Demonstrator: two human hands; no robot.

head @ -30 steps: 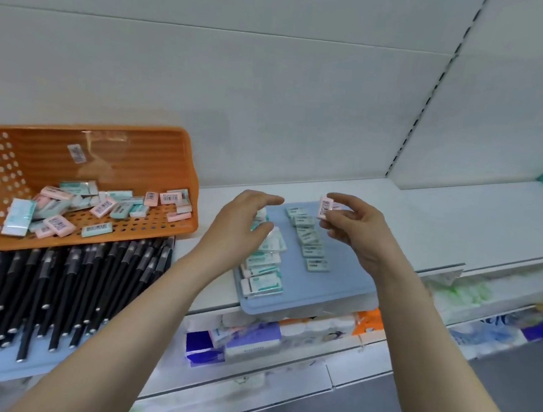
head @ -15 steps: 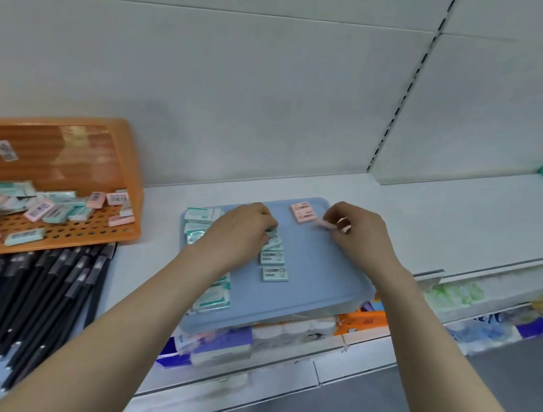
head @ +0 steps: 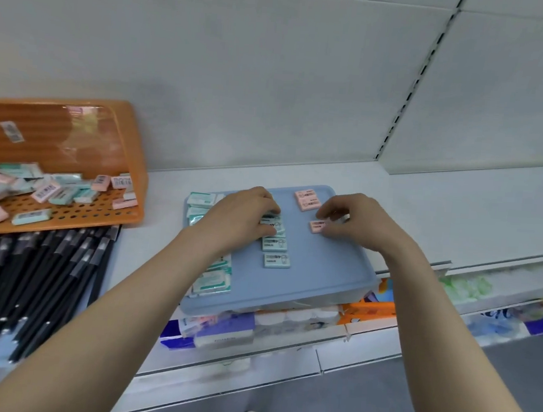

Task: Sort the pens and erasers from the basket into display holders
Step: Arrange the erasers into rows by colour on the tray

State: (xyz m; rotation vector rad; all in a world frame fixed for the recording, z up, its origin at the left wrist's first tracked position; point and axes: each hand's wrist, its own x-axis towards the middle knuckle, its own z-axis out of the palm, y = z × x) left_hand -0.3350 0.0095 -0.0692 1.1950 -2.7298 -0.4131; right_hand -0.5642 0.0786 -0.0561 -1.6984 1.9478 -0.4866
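Just landed pink eraser point(head: 316, 226) on tray point(head: 323, 275), right hand point(head: 356, 224) still pinching, left hand point(head: 240, 219) gripping green eraser point(head: 273, 225); only release remained.

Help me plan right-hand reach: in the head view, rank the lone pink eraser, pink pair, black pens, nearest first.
1. Lone pink eraser, at the right hand's fingertips.
2. Pink pair, just behind it.
3. Black pens, far left.
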